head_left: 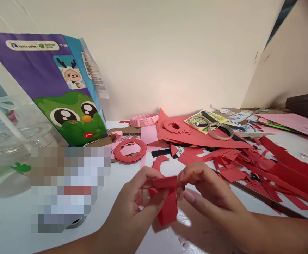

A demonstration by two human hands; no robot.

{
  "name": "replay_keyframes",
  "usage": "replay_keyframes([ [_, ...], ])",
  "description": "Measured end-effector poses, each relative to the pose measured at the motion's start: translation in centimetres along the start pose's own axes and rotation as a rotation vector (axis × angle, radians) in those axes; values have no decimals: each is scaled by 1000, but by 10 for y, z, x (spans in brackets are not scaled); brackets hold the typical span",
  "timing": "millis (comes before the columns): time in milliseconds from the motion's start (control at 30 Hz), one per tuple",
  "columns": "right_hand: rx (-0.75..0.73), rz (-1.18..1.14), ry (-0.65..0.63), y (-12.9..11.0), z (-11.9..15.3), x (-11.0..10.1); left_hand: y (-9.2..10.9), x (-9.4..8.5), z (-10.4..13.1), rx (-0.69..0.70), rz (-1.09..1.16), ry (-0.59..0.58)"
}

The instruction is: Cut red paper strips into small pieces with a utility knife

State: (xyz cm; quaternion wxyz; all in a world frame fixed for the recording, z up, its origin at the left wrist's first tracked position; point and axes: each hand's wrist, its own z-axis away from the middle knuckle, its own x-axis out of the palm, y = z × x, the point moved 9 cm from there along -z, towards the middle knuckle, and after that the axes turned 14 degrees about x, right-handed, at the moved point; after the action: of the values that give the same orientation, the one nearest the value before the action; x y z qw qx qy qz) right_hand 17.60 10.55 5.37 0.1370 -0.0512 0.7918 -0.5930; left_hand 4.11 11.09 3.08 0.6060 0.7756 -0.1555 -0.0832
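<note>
My left hand point(140, 203) is closed on a folded strip of red paper point(169, 208), pinched between thumb and fingers near its folded top. The strip's lower end hangs down above the white table. My right hand point(201, 192) is close beside the strip's right edge, with curled fingers and the thumb a little apart. Whether its fingertips touch the paper is hard to make out. Just behind the hands lies a curved piece of pleated red paper point(159, 163). To its left rests a pleated red paper ring point(130, 151).
A purple and green paper bag point(45, 81) stands at the back left, near a clear plastic cup point(37, 137). A blurred-out object point(72, 190) lies at left. Rolls of tape point(221, 131) sit on red sheets. Red paper scraps point(233, 173) cover the right side.
</note>
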Motion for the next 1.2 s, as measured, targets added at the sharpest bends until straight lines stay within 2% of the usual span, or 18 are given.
replay_keyframes([
  [100, -120, 70, -48, -10, 1, 5, 2, 0, 0, 20, -78, -36],
  [167, -168, 99, -65, -14, 0, 7, 11, -2, -1, 125, -212, -57],
  [267, -131, 97, -47, -11, -3, 5, 22, -1, -1, 262, -303, -88],
  [400, -23, 54, -58, -3, -5, 4, 30, 4, -2, 333, -285, -139],
  [633, 275, -308, -117, 21, -5, 12, 23, 2, -1, 232, -300, -133],
  [733, 358, -319, -170, 28, -5, 18, 20, 2, 0, 197, -302, -139],
  [867, 384, -287, -177, 29, -5, 18, 9, 1, 1, 42, -167, -92],
  [967, 368, -359, -164, 27, -5, 16, 8, 7, 0, 1, -62, -100],
  [1067, 335, -394, -106, 26, -6, 11, 10, 11, -1, 6, -111, -125],
  [1200, 293, -290, -49, 24, -7, 5, 8, 5, -1, -11, -219, -117],
])
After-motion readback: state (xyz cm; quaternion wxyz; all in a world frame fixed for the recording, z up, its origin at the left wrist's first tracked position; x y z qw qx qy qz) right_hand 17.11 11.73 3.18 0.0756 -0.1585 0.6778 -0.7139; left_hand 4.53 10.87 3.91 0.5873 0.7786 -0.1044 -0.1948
